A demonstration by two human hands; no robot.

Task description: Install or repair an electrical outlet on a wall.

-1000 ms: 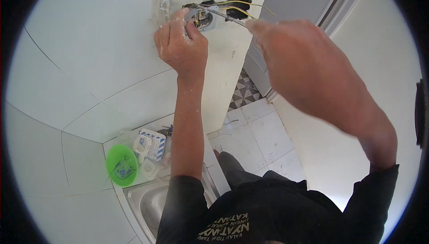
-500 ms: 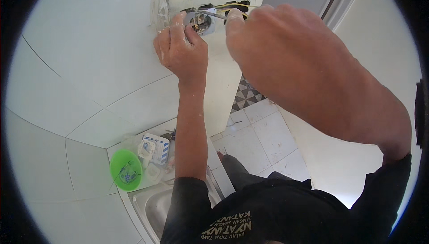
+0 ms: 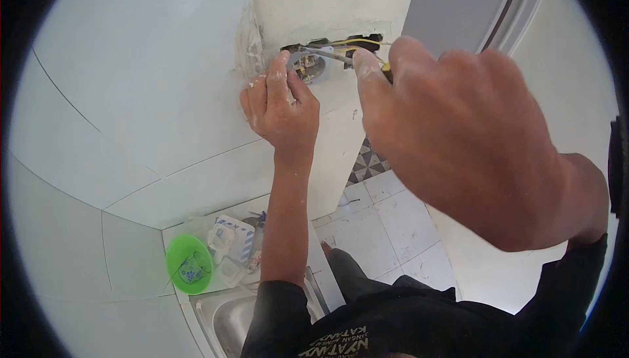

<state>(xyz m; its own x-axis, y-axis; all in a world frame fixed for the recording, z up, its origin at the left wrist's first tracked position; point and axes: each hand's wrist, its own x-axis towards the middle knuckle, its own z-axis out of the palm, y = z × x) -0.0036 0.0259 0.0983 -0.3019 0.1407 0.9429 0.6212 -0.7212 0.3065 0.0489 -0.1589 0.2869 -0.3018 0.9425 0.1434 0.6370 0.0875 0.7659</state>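
A round electrical socket (image 3: 310, 67) on a pale frame sits by the cut-out in the wall, its metal inner parts showing. My left hand (image 3: 283, 105), dusted with white, grips its left edge, thumb below and index finger raised to the upper corner. From the right, my right hand (image 3: 452, 109) is closed round a screwdriver (image 3: 327, 52); its shaft slants across the top of the socket and the tip reaches the upper left corner near my left index finger. Most of its handle is hidden in my palm. Yellow wires (image 3: 362, 41) run out of the cut-out behind the shaft.
Below left, a counter carries a green bowl (image 3: 190, 264), a blue-and-white striped package (image 3: 239, 237) and small clear pieces. A steel sink (image 3: 226, 315) lies beside them. Past the wall's edge are white floor tiles (image 3: 367, 220) and a grey door (image 3: 452, 4).
The whole view has shifted, so the wall and socket sit lower and further right. My right hand has turned, with its wrist lower. Both hands keep their holds.
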